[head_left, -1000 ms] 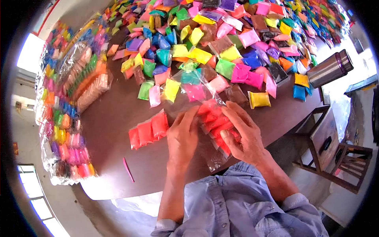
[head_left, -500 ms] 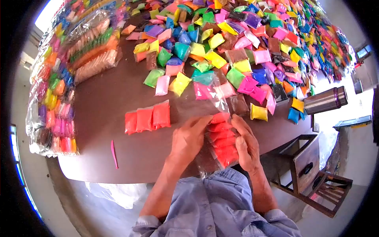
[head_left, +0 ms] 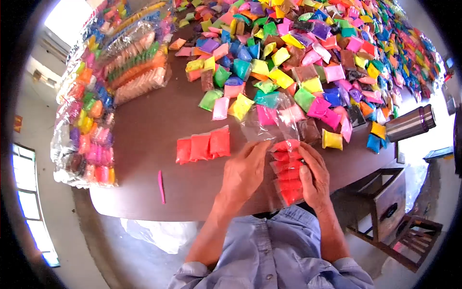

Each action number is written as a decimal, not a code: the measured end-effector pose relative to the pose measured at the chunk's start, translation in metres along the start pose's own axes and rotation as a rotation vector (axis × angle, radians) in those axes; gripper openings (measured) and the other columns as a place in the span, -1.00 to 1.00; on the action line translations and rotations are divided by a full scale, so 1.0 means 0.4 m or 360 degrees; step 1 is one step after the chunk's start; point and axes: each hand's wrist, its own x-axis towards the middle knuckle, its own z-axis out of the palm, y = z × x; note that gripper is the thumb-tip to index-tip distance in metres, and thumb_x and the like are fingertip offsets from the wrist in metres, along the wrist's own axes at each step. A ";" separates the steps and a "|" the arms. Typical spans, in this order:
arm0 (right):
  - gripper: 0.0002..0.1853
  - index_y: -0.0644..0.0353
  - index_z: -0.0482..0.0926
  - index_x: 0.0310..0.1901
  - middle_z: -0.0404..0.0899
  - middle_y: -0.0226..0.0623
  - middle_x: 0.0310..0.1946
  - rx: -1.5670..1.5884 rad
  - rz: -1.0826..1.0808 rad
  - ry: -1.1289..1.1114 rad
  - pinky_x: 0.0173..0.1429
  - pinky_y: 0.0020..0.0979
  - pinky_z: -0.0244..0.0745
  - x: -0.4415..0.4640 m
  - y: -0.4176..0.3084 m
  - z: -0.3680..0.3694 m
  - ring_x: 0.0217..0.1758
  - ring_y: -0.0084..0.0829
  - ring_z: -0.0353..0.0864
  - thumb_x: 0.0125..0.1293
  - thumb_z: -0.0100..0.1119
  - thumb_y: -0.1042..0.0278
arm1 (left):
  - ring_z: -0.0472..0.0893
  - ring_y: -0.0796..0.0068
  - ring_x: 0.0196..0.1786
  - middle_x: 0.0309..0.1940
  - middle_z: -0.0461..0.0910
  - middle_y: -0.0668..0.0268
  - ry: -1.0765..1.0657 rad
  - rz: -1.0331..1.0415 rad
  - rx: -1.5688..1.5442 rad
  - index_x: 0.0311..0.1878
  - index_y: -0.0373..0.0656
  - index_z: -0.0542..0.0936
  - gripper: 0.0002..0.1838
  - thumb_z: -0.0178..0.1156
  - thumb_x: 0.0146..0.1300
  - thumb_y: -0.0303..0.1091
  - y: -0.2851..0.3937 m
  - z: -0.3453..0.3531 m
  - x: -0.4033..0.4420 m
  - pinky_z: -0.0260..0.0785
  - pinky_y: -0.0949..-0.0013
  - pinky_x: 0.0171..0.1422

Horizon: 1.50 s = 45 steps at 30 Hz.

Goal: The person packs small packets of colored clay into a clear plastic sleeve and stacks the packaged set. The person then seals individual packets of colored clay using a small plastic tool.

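Note:
A row of several red packets (head_left: pixel 289 173) lies overlapped in a clear plastic bag (head_left: pixel 279 118) near the table's front edge. My right hand (head_left: pixel 315 176) is wrapped along the row's right side, thumb on the packets. At the left side my left hand (head_left: pixel 244 171) has its fingers pressed together at the bag's edge; its fingertips are partly hidden. Three more red packets (head_left: pixel 203 145) lie side by side left of my hands. Further left is a thin pink plastic tool (head_left: pixel 161 187).
A large heap of colourful packets (head_left: pixel 308 72) covers the table's back and right. Bags of sorted packets (head_left: pixel 86 130) line the left. A metal flask (head_left: pixel 410 123) lies at the right edge; a wooden stool (head_left: pixel 385 207) stands below. Bare tabletop (head_left: pixel 144 130) shows between.
The view has shifted, so everything appears further right. My left fingers have drawn slightly away from the top red packet, and the bag's open upper part is spread wider.

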 end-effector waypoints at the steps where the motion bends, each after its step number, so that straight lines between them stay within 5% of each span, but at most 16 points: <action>1: -0.55 0.33 0.63 0.38 0.57 0.04 0.45 0.0007 0.0008 0.0006 0.63 -0.08 0.35 -0.001 -0.002 -0.001 0.52 0.01 0.54 0.60 0.11 0.29 | 0.80 -0.06 -0.01 0.07 0.78 0.09 0.0141 0.0019 0.0067 0.21 -0.13 0.71 -0.68 0.28 0.43 -0.51 -0.005 -0.020 0.002 0.70 0.02 0.01; 3: -0.56 0.34 0.64 0.36 0.60 0.04 0.42 0.0031 -0.0019 0.0036 0.61 -0.07 0.38 -0.003 0.003 0.002 0.50 0.02 0.55 0.59 0.12 0.31 | 0.80 -0.02 0.00 0.00 0.79 0.13 0.0332 -0.0023 0.0140 0.06 -0.18 0.74 -0.81 0.34 0.41 -0.48 0.012 -0.077 0.017 0.69 0.05 0.02; 6: -0.57 0.33 0.65 0.36 0.61 0.04 0.40 0.0056 0.0000 0.0065 0.60 -0.08 0.39 -0.002 -0.006 -0.002 0.48 0.01 0.56 0.57 0.14 0.35 | 0.82 0.04 0.01 0.00 0.81 0.05 0.0305 -0.0142 0.0429 0.10 -0.20 0.77 -0.76 0.35 0.40 -0.50 -0.045 -0.156 0.037 0.67 0.16 0.08; 12: -0.56 0.29 0.66 0.36 0.61 0.03 0.40 0.0091 0.0003 0.0094 0.59 -0.10 0.41 -0.008 0.002 0.002 0.47 0.00 0.57 0.52 0.18 0.40 | 0.78 -0.07 0.08 0.13 0.78 0.00 -0.0052 -0.0213 0.0674 0.23 -0.18 0.75 -0.61 0.34 0.35 -0.36 -0.116 -0.187 0.091 0.63 0.09 0.19; 16: -0.56 0.28 0.66 0.36 0.61 0.01 0.40 0.0117 -0.0016 0.0115 0.57 -0.10 0.42 -0.012 0.008 0.003 0.47 -0.01 0.58 0.50 0.21 0.40 | 0.81 0.00 0.02 0.08 0.77 -0.06 -0.0114 -0.0166 0.0664 0.18 -0.29 0.73 -0.61 0.41 0.30 -0.40 -0.112 -0.188 0.102 0.66 0.15 0.11; 19: -0.57 0.27 0.66 0.35 0.62 0.00 0.39 0.0124 -0.0018 0.0126 0.56 -0.08 0.44 -0.010 0.006 0.002 0.46 0.01 0.58 0.50 0.23 0.38 | 0.83 0.25 -0.05 0.04 0.79 0.08 -0.0094 -0.0200 0.0460 0.19 -0.29 0.73 -0.62 0.42 0.31 -0.47 -0.109 -0.211 0.103 0.66 0.29 0.02; 21: -0.57 0.27 0.66 0.35 0.62 -0.01 0.38 0.0119 -0.0023 0.0130 0.55 -0.07 0.45 -0.009 0.003 -0.001 0.45 0.02 0.59 0.50 0.23 0.37 | 0.76 0.54 -0.14 -0.01 0.77 0.23 -0.0146 -0.0511 0.0154 0.19 -0.30 0.72 -0.65 0.41 0.34 -0.53 -0.085 -0.232 0.095 0.60 0.44 -0.08; 24: -0.57 0.26 0.66 0.34 0.63 0.00 0.38 0.0107 0.0001 0.0107 0.54 -0.06 0.46 -0.007 0.002 -0.004 0.44 0.03 0.59 0.50 0.23 0.35 | 0.67 0.72 -0.22 -0.10 0.73 0.34 -0.0107 -0.0362 -0.0064 0.14 -0.29 0.73 -0.73 0.39 0.41 -0.53 -0.055 -0.243 0.082 0.53 0.53 -0.17; 31: -0.56 0.29 0.66 0.34 0.63 0.02 0.38 0.0081 -0.0012 0.0100 0.54 -0.06 0.47 -0.006 0.002 -0.001 0.43 0.05 0.60 0.49 0.24 0.34 | 0.53 0.75 -0.44 -0.36 0.68 0.44 0.0185 -0.0415 -0.0637 0.02 -0.23 0.74 -0.85 0.41 0.48 -0.41 -0.025 -0.094 0.094 0.36 0.54 -0.43; 40: -0.55 0.27 0.66 0.35 0.62 0.03 0.39 0.0087 -0.0006 0.0096 0.55 -0.06 0.46 -0.006 0.005 0.003 0.44 0.05 0.59 0.49 0.25 0.34 | 0.62 0.68 -0.34 -0.31 0.70 0.41 0.0015 -0.0550 -0.0835 0.05 -0.19 0.72 -0.87 0.38 0.51 -0.44 -0.037 0.037 0.076 0.47 0.47 -0.30; 45: -0.54 0.27 0.66 0.36 0.60 0.04 0.40 0.0042 -0.0019 0.0087 0.55 -0.05 0.46 -0.006 0.003 0.003 0.46 0.05 0.59 0.49 0.26 0.33 | 0.71 0.62 -0.22 -0.16 0.74 0.33 0.0032 -0.0285 -0.0510 0.17 -0.24 0.69 -0.80 0.32 0.57 -0.45 -0.057 0.040 0.075 0.60 0.48 -0.25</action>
